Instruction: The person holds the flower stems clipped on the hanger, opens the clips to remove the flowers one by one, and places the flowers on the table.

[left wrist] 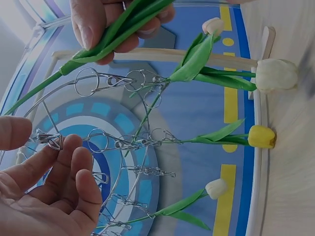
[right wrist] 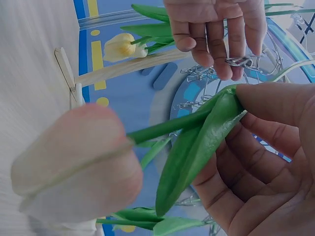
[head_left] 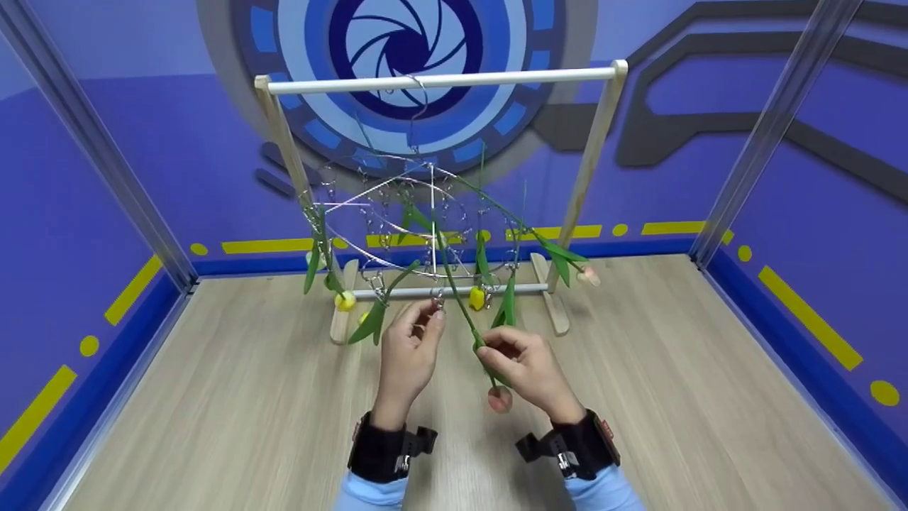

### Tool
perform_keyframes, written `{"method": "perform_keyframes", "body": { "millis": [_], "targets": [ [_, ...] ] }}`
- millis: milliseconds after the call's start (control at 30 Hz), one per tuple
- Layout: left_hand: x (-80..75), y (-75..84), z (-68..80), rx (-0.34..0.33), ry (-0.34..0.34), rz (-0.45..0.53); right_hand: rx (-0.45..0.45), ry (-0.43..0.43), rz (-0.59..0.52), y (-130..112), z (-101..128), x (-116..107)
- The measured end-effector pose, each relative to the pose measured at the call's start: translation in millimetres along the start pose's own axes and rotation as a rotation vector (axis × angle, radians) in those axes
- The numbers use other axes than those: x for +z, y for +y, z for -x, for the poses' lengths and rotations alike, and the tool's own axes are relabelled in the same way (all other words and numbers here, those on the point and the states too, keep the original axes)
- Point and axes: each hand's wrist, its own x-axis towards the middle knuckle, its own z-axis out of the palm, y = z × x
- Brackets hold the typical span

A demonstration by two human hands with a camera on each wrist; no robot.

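The left hand pinches a small shiny metal clip on the round wire hanger, its grip clamped on the clip to hold it steady. At the clip's four o'clock, the right hand grips a pink tulip by its smooth green stem, flower hanging down over the wooden counter.

pink tulip: blurred, close to lens | left hand: palm cut off by edge
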Motion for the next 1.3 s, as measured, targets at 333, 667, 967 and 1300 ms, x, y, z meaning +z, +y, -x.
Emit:
{"method": "perform_keyframes", "body": {
  "millis": [333, 667, 967, 1300],
  "targets": [
    [5.2, -6.7, 3.3, 0.141, -0.046, -0.165, 0.007, 0.020, -0.026, -2, 1, -7],
    [3.7, -11.9, 6.4, 0.208, -0.084, -0.252, -0.001, 0.073, -0.002, -3, 3, -19],
    [5.1, -13.0, 13.9, 0.234, -0.102, -0.322, -0.020, 0.123, 0.060, -3, 9, -34],
    [10.3, -10.2, 21.5, 0.198, -0.134, -0.309, -0.016, 0.193, 0.178, 1, 22, -47]
  ]
}}
